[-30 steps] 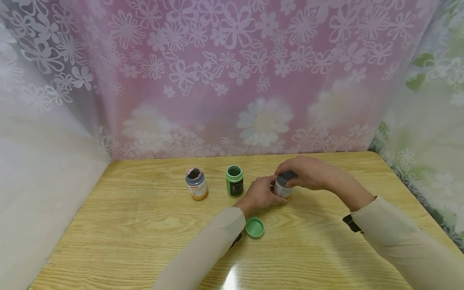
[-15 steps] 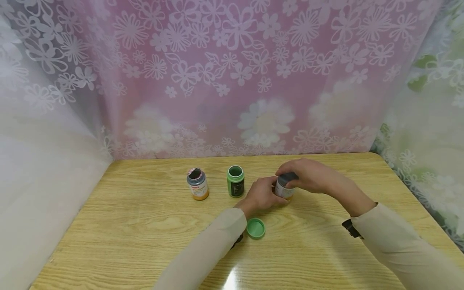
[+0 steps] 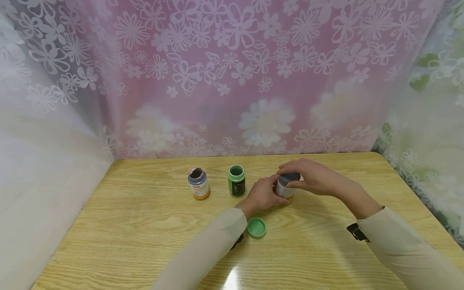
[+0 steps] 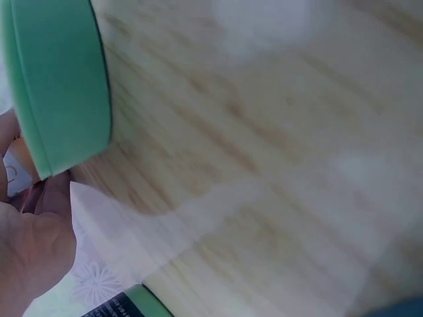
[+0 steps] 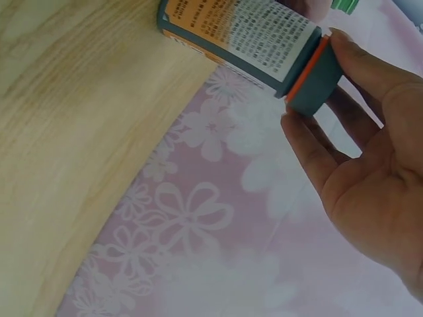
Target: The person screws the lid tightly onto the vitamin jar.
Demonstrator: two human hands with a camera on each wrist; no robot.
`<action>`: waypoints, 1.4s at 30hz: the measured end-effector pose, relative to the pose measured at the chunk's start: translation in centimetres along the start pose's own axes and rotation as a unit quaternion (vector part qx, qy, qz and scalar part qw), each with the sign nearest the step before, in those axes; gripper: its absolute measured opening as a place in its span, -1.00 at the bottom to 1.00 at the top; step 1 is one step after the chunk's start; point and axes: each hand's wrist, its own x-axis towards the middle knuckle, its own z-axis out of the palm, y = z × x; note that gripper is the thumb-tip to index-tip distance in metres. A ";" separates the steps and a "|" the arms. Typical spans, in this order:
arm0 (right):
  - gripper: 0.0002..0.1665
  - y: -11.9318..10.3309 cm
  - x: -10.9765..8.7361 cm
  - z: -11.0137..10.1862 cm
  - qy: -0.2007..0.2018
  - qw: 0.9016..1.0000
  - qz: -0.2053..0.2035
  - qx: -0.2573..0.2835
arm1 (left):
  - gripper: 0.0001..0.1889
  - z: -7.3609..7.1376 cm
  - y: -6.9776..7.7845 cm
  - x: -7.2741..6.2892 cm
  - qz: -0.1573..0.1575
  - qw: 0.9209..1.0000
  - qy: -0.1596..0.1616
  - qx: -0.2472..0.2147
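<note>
A white-and-orange labelled supplement bottle [image 3: 284, 192] stands upright on the table, right of centre. My left hand [image 3: 262, 195] grips its body from the left side. Around its dark grey screw cap [image 3: 288, 178], the fingers and thumb of my right hand [image 3: 315, 177] are curled from above. In the right wrist view, an orange ring shows at the base of the cap [image 5: 318, 79], and my right hand [image 5: 377, 152] holds it by the sides. The left wrist view has my left hand [image 4: 36, 254] partly behind a green lid [image 4: 63, 79].
A green bottle [image 3: 237, 181] without its lid stands left of my left hand. Further left is an uncapped grey-necked bottle [image 3: 199, 184] with torn foil at its mouth. The green lid [image 3: 256, 228] lies beside my left sleeve. A floral curtain [image 3: 253, 80] hangs behind the table [image 3: 145, 237].
My right wrist has swung slightly to the right while the fingers stay on the cap. My left hand keeps its grip on the bottle. The view has shifted a little.
</note>
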 end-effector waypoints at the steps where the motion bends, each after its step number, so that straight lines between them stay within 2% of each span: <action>1: -0.53 0.1 0.0 0.1 0.002 1.000 -0.001 0.000 | -0.37 0.0 0.0 0.0 -0.002 1.000 -0.001 -0.002; 10: -0.49 0.2 -0.5 0.6 0.014 1.000 0.009 0.010 | -0.25 -0.2 0.1 -0.5 -0.016 0.998 -0.020 -0.051; 16: -0.38 0.1 -0.8 1.1 0.009 0.999 0.041 0.019 | -0.16 -1.2 0.3 -1.7 -0.026 0.998 -0.013 -0.050; 21: -0.34 -0.1 -1.3 1.3 0.011 0.998 0.065 -0.004 | -0.19 -2.6 0.3 -3.2 -0.006 1.000 -0.013 -0.016; 25: -0.34 -0.5 -1.8 1.4 0.034 0.997 0.060 -0.033 | -0.26 -3.9 0.2 -4.7 0.023 0.997 -0.024 0.068; 28: -0.32 -0.9 -2.2 1.7 0.052 0.995 0.057 -0.060 | -0.30 -4.8 0.3 -6.0 0.055 0.989 -0.029 0.133; 32: -0.28 -1.7 -2.6 2.2 0.068 0.991 0.053 -0.103 | -0.35 -5.8 -0.2 -7.9 0.109 0.973 -0.017 0.201; 35: -0.26 -2.3 -3.0 2.7 0.087 0.987 0.041 -0.130 | -0.37 -6.5 -0.8 -9.3 0.148 0.960 0.007 0.237; 38: -0.24 -2.9 -3.4 3.4 0.108 0.983 0.024 -0.147 | -0.38 -7.1 -1.5 -10.7 0.183 0.944 0.047 0.271; 42: -0.21 -3.7 -3.6 4.3 0.115 0.979 0.008 -0.165 | -0.38 -7.8 -2.8 -12.5 0.205 0.920 0.100 0.318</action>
